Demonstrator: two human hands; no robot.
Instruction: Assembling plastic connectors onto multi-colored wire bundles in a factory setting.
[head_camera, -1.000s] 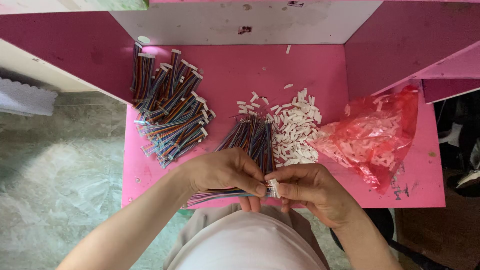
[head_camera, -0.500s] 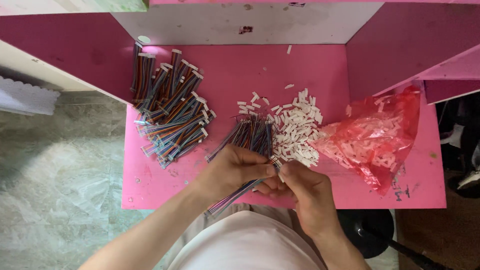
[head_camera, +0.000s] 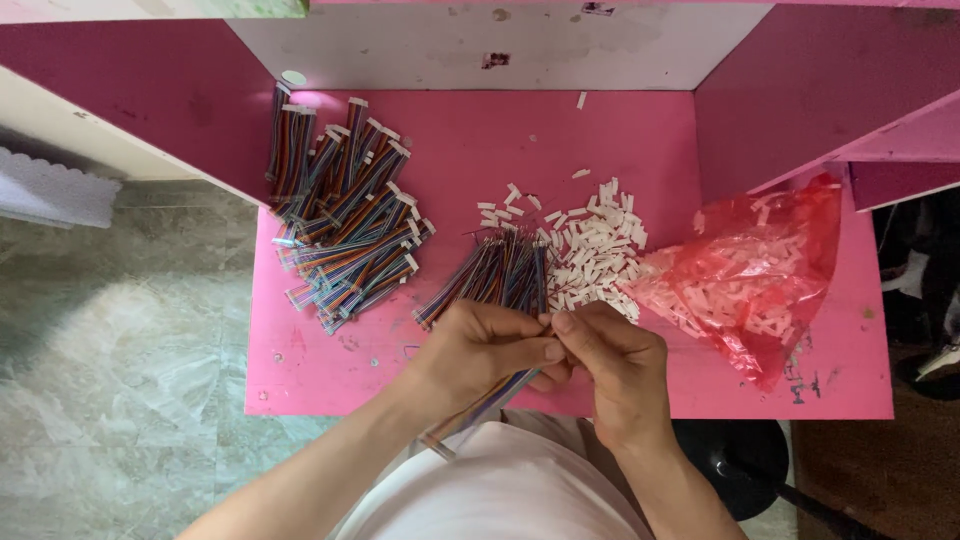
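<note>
My left hand (head_camera: 490, 345) and my right hand (head_camera: 615, 360) meet over the front of the pink table (head_camera: 640, 150). The left hand grips a flat multicoloured ribbon cable (head_camera: 480, 408) that slants down towards my body. My right fingertips pinch at the cable's upper end beside the left thumb; whether a small white piece sits there I cannot tell. Just beyond my hands lies a fan of loose ribbon cables (head_camera: 495, 275). To its right lies a heap of small white plastic connectors (head_camera: 590, 250).
A stack of finished ribbon cables with white ends (head_camera: 345, 220) lies at the table's left. A red plastic bag of white connectors (head_camera: 755, 275) lies at the right. Pink side walls and a white back panel (head_camera: 500, 45) enclose the table. A black stool base (head_camera: 735, 465) stands below right.
My hands have shifted from the table's front edge a little farther over the table, towards the cables. The held cable has turned from lying flat to slanting towards my body.
</note>
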